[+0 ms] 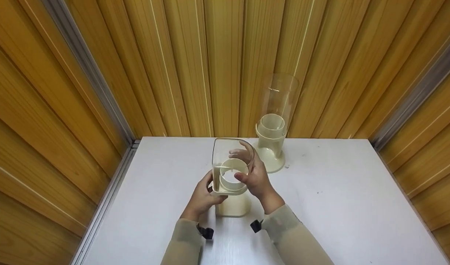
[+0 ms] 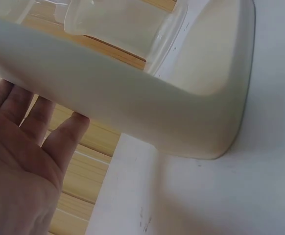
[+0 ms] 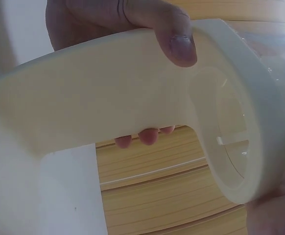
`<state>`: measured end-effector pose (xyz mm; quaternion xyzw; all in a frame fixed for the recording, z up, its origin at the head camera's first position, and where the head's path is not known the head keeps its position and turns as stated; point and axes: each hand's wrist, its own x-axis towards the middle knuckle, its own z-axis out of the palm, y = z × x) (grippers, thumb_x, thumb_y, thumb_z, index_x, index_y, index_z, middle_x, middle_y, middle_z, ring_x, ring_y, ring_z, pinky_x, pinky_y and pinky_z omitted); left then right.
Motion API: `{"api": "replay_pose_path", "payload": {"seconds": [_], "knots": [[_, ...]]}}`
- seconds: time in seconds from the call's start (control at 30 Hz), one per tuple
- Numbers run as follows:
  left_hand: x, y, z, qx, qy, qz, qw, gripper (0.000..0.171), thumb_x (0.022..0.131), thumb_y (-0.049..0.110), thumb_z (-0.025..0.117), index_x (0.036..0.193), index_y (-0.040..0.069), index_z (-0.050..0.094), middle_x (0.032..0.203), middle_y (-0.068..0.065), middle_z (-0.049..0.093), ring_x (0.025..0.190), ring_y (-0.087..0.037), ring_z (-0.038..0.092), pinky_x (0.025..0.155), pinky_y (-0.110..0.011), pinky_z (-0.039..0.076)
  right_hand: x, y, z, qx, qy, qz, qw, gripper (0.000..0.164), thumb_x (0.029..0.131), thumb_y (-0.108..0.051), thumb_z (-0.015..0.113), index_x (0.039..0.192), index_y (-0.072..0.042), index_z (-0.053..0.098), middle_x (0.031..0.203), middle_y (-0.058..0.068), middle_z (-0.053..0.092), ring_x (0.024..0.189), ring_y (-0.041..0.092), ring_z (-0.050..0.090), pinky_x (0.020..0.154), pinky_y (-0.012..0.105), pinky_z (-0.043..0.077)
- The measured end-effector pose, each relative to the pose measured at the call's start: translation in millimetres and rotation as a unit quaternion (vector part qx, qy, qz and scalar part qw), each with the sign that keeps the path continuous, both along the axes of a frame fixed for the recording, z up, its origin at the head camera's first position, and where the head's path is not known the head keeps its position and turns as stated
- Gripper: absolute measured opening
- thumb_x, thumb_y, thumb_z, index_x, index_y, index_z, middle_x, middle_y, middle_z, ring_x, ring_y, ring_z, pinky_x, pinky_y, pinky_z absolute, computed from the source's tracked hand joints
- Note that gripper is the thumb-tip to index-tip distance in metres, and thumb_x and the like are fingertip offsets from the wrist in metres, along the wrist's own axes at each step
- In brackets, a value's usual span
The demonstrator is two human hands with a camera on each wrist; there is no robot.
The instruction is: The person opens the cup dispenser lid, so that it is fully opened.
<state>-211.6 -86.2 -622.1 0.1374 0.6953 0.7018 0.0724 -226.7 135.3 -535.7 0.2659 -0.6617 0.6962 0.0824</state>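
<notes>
A cream plastic stand [image 1: 234,207] with a flat foot, an upright and a ring-shaped top [image 1: 234,189] is at the table's middle. Over the ring sits a clear plastic cover [image 1: 223,149]. My left hand [image 1: 202,197] grips the upright just below the ring; in the right wrist view its thumb [image 3: 181,49] lies across one face, and fingertips [image 3: 148,137] show past the opposite edge. With my right hand [image 1: 259,180] I hold the cover's right side, thumb toward me, other fingers seen through the clear wall. Only part of that hand shows in the right wrist view, beside the ring's opening.
Behind and to the right stands a second cream stand [image 1: 272,163] with a tall clear tube [image 1: 278,97] on top. The white table [image 1: 331,206] backs onto wood-patterned panels [image 1: 225,66]. Grey metal rails [image 1: 107,99] run along the side panels.
</notes>
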Motion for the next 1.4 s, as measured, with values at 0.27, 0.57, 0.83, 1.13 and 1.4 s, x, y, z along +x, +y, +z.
{"api": "replay_pose_path", "payload": {"seconds": [0.27,0.57,0.83,1.13,1.4], "knots": [[4.0,-2.6,-3.3,-0.009,0.004,-0.001,0.9999,0.106,0.077,0.003,0.092,0.172,0.018,0.048,0.168,-0.016,0.057,0.146,-0.039,0.064,0.11,-0.036,0.066,3.6,-1.6,0.7,0.012,0.005,-0.017,1.0,0.121,0.083,-0.083,0.084,0.17,-0.009,0.042,0.139,0.006,0.077,0.138,0.033,0.072,0.122,0.023,0.052],[4.0,-3.7,-2.6,-0.03,0.014,0.005,0.9994,0.105,0.075,0.007,0.093,0.17,0.023,0.052,0.167,-0.009,0.06,0.152,-0.035,0.06,0.123,-0.045,0.059,3.7,-1.7,5.9,0.037,0.005,-0.027,0.999,0.132,0.082,-0.092,0.077,0.17,-0.002,0.038,0.131,-0.007,0.078,0.135,0.015,0.073,0.124,0.023,0.049],[4.2,-3.1,-2.9,-0.034,0.016,0.011,0.9992,0.106,0.075,0.006,0.094,0.17,0.028,0.053,0.165,-0.007,0.062,0.153,-0.035,0.059,0.124,-0.048,0.059,4.4,-1.2,6.7,0.007,0.004,-0.014,1.0,0.128,0.085,-0.083,0.082,0.167,0.004,0.039,0.13,-0.003,0.08,0.133,0.012,0.073,0.118,0.02,0.054],[3.5,-1.4,-2.3,-0.018,-0.003,0.006,0.9998,0.11,0.075,0.003,0.093,0.172,0.033,0.049,0.17,-0.005,0.057,0.156,-0.039,0.058,0.116,-0.043,0.064,2.9,3.2,6.6,-0.018,-0.019,0.028,0.999,0.121,0.084,-0.078,0.087,0.167,-0.004,0.04,0.141,0.011,0.074,0.134,0.016,0.071,0.117,0.022,0.055],[3.9,-3.7,-3.1,-0.02,0.004,0.002,0.9998,0.111,0.077,0.007,0.095,0.174,0.029,0.046,0.171,-0.006,0.056,0.157,-0.036,0.057,0.124,-0.045,0.059,3.8,10.8,12.6,0.022,-0.039,0.07,0.997,0.135,0.077,-0.05,0.105,0.175,-0.006,0.024,0.159,0.02,0.059,0.145,0.021,0.064,0.122,0.028,0.055]]}}
